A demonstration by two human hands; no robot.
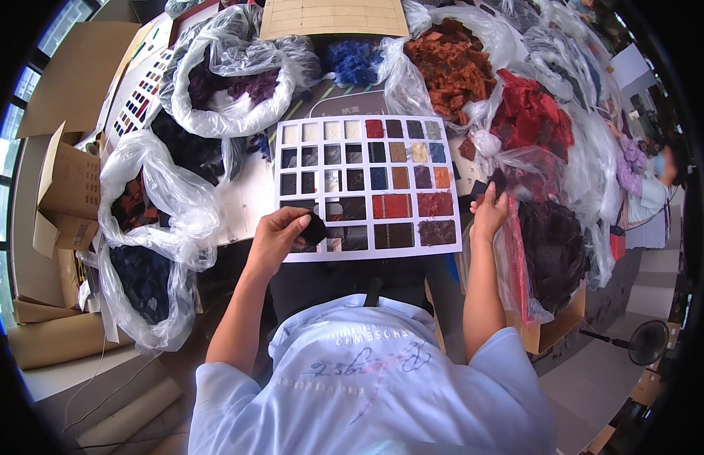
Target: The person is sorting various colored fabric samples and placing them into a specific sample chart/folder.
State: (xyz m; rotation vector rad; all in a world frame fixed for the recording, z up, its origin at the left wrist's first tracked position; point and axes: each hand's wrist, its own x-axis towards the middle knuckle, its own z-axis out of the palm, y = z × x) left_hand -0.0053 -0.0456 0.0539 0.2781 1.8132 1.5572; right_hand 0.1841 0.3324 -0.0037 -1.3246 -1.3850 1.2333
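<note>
A white sample board [416,251] with rows of square windows lies in front of me, its near edge close to my lap. Red, brown, blue, grey, cream and orange swatches fill many windows; some lower left ones look dark or see-through. At the board's lower left corner, my left hand [274,236] pinches a small black fabric swatch [315,229] between thumb and fingers. My right hand [488,216] is beyond the board's right edge, fingers closed on a small dark piece of fabric [497,180]. A second dark square [478,188] shows beside those fingers; whether it is held I cannot tell.
Plastic bags of cut pile fabric ring the board: purple [253,88], blue [353,62], rust orange [448,64], red [531,117], dark brown [550,246] and navy [139,282]. Cardboard boxes [70,178] stand left. A person in purple [631,161] is far right.
</note>
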